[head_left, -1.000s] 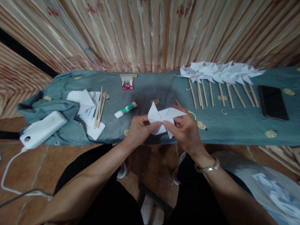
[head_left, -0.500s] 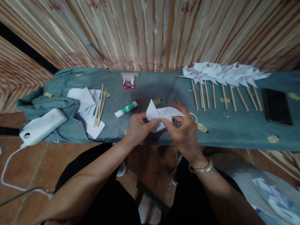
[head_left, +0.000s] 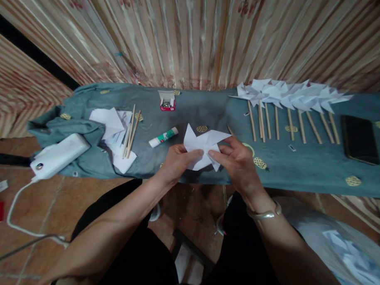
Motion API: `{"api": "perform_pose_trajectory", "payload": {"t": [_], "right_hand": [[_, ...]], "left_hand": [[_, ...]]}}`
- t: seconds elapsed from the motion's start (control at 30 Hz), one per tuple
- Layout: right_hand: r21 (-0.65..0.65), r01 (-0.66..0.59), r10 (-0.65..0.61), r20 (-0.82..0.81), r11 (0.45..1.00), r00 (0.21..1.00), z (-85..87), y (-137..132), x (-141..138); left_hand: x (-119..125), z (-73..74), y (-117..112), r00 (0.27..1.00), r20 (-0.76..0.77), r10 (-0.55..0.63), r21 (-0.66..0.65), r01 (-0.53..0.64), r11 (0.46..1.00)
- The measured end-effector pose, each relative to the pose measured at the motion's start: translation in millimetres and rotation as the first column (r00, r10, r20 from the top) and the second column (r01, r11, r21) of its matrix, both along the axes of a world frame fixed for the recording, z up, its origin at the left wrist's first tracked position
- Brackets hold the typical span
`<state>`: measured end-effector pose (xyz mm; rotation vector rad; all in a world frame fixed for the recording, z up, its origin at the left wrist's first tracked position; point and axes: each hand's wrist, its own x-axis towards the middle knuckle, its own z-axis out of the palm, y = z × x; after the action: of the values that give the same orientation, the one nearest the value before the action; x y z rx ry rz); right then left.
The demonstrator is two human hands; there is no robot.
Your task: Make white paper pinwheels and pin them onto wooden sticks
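A folded white paper pinwheel is held between both hands above the near part of the cloth-covered table. My left hand pinches its left side, thumb on top and fingers beneath. On the right side, my right hand grips it with the thumb near the centre and the fingers behind. A glue stick with a green label lies just left of the pinwheel. Beyond it stands an open red box of small metal pieces. The tip of a thin pointed thing shows behind my right hand.
Finished pinwheels on wooden sticks lie in a row at the back right, beside a dark phone. At left are paper sheets, a few sticks and a white power bank with a cable. A pleated curtain hangs behind.
The pinwheel has been flattened and spread, with more of its blades showing. My right thumb has shifted slightly right, away from the left one. The view has moved a little.
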<state>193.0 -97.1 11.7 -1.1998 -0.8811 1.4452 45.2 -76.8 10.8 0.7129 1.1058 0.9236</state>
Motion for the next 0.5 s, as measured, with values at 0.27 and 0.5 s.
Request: {"api": "perform_pose_trajectory", "payload": {"t": [0.27, 0.5], "right_hand": [[0.017, 0.001, -0.002, 0.026, 1.0, 1.0, -2.7, -2.1, -2.3], [0.039, 0.005, -0.008, 0.071, 0.999, 0.997, -2.5, -1.9, -2.7]], "left_hand": [[0.2, 1.0, -4.5, 1.0, -0.012, -0.01, 0.05, 0.011, 0.999], [-1.0, -0.9, -4.0, 0.999, -0.034, -0.031, 0.08, 0.034, 0.996]]}}
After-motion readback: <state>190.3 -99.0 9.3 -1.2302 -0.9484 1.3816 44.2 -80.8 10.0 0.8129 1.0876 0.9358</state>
